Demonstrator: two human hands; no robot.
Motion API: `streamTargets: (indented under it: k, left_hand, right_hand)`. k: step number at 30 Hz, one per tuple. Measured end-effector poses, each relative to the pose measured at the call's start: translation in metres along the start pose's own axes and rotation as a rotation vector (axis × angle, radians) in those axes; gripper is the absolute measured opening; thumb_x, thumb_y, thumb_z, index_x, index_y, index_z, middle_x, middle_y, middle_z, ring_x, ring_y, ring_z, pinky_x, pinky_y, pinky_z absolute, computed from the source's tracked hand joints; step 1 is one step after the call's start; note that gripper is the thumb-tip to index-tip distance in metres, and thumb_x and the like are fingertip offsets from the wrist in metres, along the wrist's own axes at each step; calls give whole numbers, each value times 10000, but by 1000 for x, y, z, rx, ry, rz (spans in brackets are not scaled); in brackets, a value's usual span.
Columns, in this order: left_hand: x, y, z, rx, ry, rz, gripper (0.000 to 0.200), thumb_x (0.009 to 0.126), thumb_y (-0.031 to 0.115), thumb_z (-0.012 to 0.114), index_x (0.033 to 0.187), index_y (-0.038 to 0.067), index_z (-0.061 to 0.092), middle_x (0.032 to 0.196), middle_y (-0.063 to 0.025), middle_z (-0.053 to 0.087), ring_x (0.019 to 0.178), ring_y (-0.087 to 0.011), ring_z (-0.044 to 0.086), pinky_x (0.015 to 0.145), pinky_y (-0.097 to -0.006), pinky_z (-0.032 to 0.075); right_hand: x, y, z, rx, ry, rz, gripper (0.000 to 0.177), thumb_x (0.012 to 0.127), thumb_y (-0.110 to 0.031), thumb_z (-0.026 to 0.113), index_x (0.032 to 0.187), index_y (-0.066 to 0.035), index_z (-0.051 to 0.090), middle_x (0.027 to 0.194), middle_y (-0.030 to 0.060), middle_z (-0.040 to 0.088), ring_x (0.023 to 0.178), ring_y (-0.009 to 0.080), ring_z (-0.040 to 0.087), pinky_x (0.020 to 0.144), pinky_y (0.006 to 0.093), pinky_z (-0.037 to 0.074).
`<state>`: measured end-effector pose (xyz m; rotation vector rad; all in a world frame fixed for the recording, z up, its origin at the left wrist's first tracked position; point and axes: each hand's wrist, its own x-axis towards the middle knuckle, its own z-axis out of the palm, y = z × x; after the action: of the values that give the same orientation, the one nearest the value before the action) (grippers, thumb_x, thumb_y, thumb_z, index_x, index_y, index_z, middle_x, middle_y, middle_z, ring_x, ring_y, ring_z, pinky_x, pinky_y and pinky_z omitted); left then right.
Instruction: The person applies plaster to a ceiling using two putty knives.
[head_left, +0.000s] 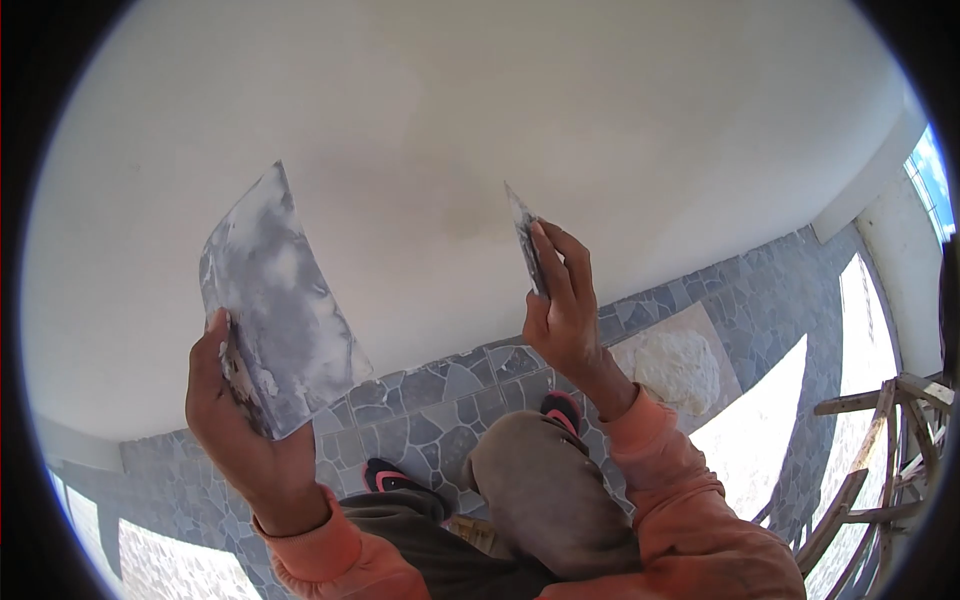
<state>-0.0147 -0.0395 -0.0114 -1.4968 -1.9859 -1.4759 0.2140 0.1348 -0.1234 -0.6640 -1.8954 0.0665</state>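
Observation:
My left hand point(245, 420) is wrapped round the lower left edge of a wide, thin putty blade point(285, 290), a grey metal sheet smeared with white putty and tilted upright before the wall. To its right, my right hand point(565, 300) grips a smaller putty knife point(524, 235), seen nearly edge-on with its pointed corner up. The thumb and fingers press on its two sides, and white residue marks it. Both blades overlap the pale wall point(640, 130) in this view, which has a faint darker patch near its middle.
A light square sheet with a white heap point(675, 370) lies on the stone-patterned floor point(430, 400) by the wall. A wooden frame point(880, 480) stands at the right. Bright sunlight patches fall on the floor at both sides. My knees and sandalled feet are below.

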Motion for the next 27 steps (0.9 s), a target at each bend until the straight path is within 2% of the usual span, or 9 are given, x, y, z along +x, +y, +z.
streamTargets:
  k: [1, 3, 4, 6, 13, 17, 23, 26, 27]
  left_hand:
    - [0, -1, 0, -15, 2, -1, 571, 759, 83, 793, 1268, -51, 569, 1099, -130, 637, 1062, -215, 614, 962, -322, 470]
    - [-1, -2, 1, -16, -3, 14, 565, 767, 79, 787, 1269, -55, 567, 1096, -127, 636, 1057, -213, 614, 958, -320, 472]
    - [-1, -1, 1, 1, -8, 30, 563, 770, 79, 784, 1270, -57, 565, 1095, -126, 636, 1054, -213, 615, 955, -319, 473]
    - [0, 0, -1, 7, -3, 38, 559, 775, 84, 781, 1269, -61, 564, 1086, -124, 637, 1046, -214, 618, 949, -318, 475]
    - [1, -4, -4, 50, 6, 40, 553, 779, 109, 787, 1260, -58, 570, 1063, -129, 645, 1022, -217, 630, 936, -316, 477]
    - [0, -5, -3, 64, 8, 31, 554, 781, 125, 793, 1255, -58, 573, 1062, -131, 647, 1024, -218, 630, 930, -316, 478]
    - [0, -4, -5, 64, 17, 14, 557, 777, 134, 798, 1250, -56, 574, 1062, -134, 645, 1028, -219, 629, 930, -318, 480]
    - [0, -3, -3, 52, 16, 29, 552, 775, 128, 792, 1249, -54, 575, 1059, -137, 644, 1028, -221, 628, 932, -323, 481]
    - [0, -3, -3, 48, 13, 33, 551, 774, 126, 789, 1249, -53, 575, 1058, -138, 643, 1028, -221, 628, 932, -324, 481]
  right_hand:
    - [16, 2, -10, -19, 97, 18, 678, 777, 128, 501, 1443, 26, 430, 1350, 219, 477, 1228, 388, 516, 991, 432, 473]
    - [46, 16, -22, -174, 282, 65, 511, 920, 83, 404, 1429, 47, 441, 1310, 213, 492, 1068, 308, 590, 808, 372, 526]
    - [61, 24, -29, -210, 328, 109, 467, 951, 62, 383, 1411, 50, 461, 1297, 204, 491, 989, 287, 604, 767, 366, 522]
    - [83, 30, -36, -237, 359, 207, 497, 913, 86, 416, 1407, 55, 452, 1290, 200, 484, 1052, 305, 573, 807, 388, 518]
    - [85, 25, 7, -335, 278, -45, 743, 720, 117, 548, 1445, 36, 412, 1323, 217, 426, 1161, 405, 465, 949, 515, 453]
    - [54, 14, 41, -382, 150, -138, 732, 755, 27, 641, 1456, 1, 430, 1394, 226, 393, 1274, 393, 424, 1034, 545, 360]
    - [-4, 16, 68, -329, -22, -312, 644, 806, 67, 602, 1430, -12, 463, 1362, 206, 458, 1219, 362, 498, 1009, 536, 402]
    - [-14, 4, 48, -115, -219, -199, 659, 797, 72, 598, 1434, -16, 455, 1355, 207, 470, 1212, 360, 510, 1016, 530, 408]
    - [-11, 0, 36, -50, -213, -162, 665, 782, 85, 580, 1428, -2, 448, 1347, 202, 483, 1199, 369, 523, 1021, 514, 420]
